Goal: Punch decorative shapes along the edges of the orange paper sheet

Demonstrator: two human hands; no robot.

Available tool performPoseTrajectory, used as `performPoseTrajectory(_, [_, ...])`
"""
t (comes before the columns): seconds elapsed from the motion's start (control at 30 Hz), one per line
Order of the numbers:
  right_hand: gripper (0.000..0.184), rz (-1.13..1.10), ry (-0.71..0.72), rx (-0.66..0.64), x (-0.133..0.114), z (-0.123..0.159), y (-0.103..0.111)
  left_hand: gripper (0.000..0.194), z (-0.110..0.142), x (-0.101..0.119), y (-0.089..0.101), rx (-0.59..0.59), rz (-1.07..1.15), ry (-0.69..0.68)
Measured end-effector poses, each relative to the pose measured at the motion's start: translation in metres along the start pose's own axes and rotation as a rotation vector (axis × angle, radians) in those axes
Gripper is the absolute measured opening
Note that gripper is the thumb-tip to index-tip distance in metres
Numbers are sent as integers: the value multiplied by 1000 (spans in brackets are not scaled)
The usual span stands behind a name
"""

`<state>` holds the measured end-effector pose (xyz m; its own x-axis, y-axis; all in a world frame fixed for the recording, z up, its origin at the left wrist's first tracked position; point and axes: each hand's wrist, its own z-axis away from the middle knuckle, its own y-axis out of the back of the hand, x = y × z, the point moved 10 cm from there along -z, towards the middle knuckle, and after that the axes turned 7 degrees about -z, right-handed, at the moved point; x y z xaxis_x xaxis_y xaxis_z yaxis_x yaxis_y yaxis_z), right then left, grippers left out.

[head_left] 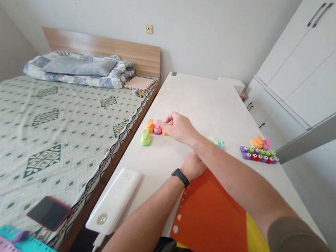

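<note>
My right hand (178, 127) reaches across my left forearm to a small group of paper punches on the white table. Its fingers are closed at an orange paper punch (165, 133), mostly hidden beneath them. Close beside the thumb stands a pink punch (158, 128), with another orange punch (150, 126) to its left and a green punch (146, 138) in front. My left hand (193, 166), with a black band on its wrist, rests at the far end of an orange sheet (213, 221). Its fingers are hidden. Punched holes run along the sheet's left edge, and a yellow sheet (257, 238) lies underneath.
A white power bank (115, 200) with a cable lies at the table's left edge. Small paper bits (217, 142) are heaped beyond my forearm. More punches (259, 155) stand in rows at the right. Left of the table is a bed (69, 128) with a phone (49, 212) on it.
</note>
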<state>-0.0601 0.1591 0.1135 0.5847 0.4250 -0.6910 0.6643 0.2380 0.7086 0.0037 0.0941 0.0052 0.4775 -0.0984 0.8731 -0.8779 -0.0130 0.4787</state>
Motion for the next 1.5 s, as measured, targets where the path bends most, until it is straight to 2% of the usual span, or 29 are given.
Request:
performPoseTrajectory(0.1, [35,72,-66,108,52,9,68,19,0,5,-4,-35,-76,-26])
performPoseTrajectory(0.2, [34,291,-214,230,135,21,141,23,0,4,-6,-52,-150,-2])
performPoseTrajectory(0.3, [32,611,-453,203,225,44,199,24,0,4,-7,-68,-155,11])
performPoseTrajectory(0.4, [32,692,-581,199,286,76,242,27,0,5,-6,-61,-162,6])
performPoseTrajectory(0.5, [27,737,-652,202,318,105,262,29,0,5,-6,-65,-172,5])
performPoseTrajectory(0.6, [22,752,-668,199,334,117,263,29,1,6,-6,-72,-181,7])
performPoseTrajectory(0.7, [23,787,-640,194,338,117,257,28,1,6,-6,-76,-185,7])
performPoseTrajectory(0.8, [23,771,-604,231,333,115,253,28,0,2,-6,-73,-184,10])
performPoseTrajectory(0.87, [22,686,-561,326,320,115,255,27,0,0,-6,-69,-178,5])
performPoseTrajectory(0.97, [31,404,-466,533,293,123,258,27,-1,-1,-6,-62,-177,-3])
performPoseTrajectory(1.03, [35,101,-384,593,278,129,250,27,-2,0,-5,-52,-178,-3])
performPoseTrajectory(1.13, [39,-435,-263,478,258,134,215,27,-3,2,-2,-34,-159,-3])
performPoseTrajectory(1.2, [40,-670,-223,398,249,140,191,27,-4,2,1,-21,-139,-7])
performPoseTrajectory(1.33, [43,-922,-200,376,249,154,164,27,-6,0,7,7,-109,-6])
performPoseTrajectory(1.5, [45,-1011,-237,345,264,162,153,28,-6,0,12,20,-96,2])
